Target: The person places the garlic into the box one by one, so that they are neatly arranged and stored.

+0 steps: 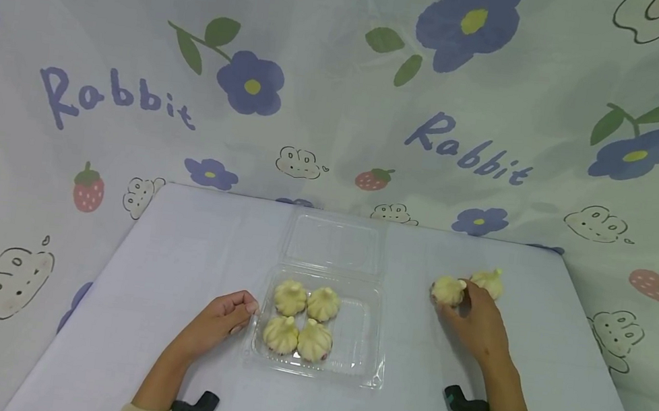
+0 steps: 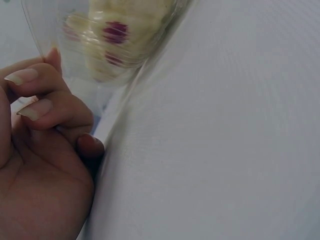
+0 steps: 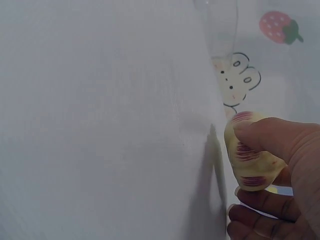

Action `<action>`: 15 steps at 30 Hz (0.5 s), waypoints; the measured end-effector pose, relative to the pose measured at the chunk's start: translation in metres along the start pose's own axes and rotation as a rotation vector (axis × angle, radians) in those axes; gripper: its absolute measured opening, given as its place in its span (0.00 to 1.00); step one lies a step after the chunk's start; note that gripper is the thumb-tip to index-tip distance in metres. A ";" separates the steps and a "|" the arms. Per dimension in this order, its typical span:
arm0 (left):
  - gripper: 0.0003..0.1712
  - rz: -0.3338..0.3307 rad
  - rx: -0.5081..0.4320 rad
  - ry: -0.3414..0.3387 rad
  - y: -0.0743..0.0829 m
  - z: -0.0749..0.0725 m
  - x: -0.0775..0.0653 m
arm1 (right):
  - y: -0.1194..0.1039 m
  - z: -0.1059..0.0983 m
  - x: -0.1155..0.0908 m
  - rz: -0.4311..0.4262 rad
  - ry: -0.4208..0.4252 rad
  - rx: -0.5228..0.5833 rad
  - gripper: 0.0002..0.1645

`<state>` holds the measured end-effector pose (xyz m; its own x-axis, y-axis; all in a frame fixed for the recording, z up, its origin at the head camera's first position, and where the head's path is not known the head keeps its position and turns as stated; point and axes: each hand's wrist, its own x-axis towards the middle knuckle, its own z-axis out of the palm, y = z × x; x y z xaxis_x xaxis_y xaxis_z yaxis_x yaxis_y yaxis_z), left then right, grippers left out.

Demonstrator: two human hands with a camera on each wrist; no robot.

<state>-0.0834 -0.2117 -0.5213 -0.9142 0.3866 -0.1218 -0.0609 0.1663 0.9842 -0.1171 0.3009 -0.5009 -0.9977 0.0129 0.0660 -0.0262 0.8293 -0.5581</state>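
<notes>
In the head view, a clear plastic box (image 1: 359,334) has several cream garlic bulbs (image 1: 315,341) in its left part. My left hand (image 1: 227,316) pinches the box's left rim, other fingers curled in, as the left wrist view shows. At the right, my right hand (image 1: 482,324) holds a garlic bulb (image 1: 446,292) between thumb and fingers. Purple streaks mark this held bulb (image 3: 248,150) in the right wrist view. Another garlic bulb (image 1: 488,282) is just behind the right fingers, partly hidden by them.
The box's hinged lid (image 1: 334,242) lies open toward the back of the white table (image 1: 197,238). A patterned cloth (image 1: 342,98) hangs behind the table and along its sides. Black wrist mounts (image 1: 196,409) are on both forearms.
</notes>
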 end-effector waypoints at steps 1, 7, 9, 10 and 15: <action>0.16 0.001 0.000 0.000 0.000 0.000 0.000 | -0.001 0.001 0.000 0.000 0.000 0.001 0.43; 0.16 0.005 0.002 0.003 0.000 0.000 0.000 | -0.007 0.001 -0.001 -0.010 0.001 0.024 0.42; 0.16 0.007 0.002 0.003 0.000 0.000 0.000 | -0.010 0.000 -0.002 -0.017 0.001 0.031 0.42; 0.16 0.007 0.000 0.004 0.000 0.000 0.000 | -0.012 0.000 -0.003 -0.022 0.000 0.032 0.42; 0.15 0.010 -0.005 0.005 -0.001 0.000 0.000 | -0.018 -0.001 -0.006 -0.042 0.003 0.024 0.41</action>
<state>-0.0834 -0.2119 -0.5221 -0.9169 0.3832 -0.1115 -0.0538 0.1581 0.9860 -0.1103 0.2864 -0.4902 -0.9956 -0.0202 0.0918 -0.0695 0.8155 -0.5745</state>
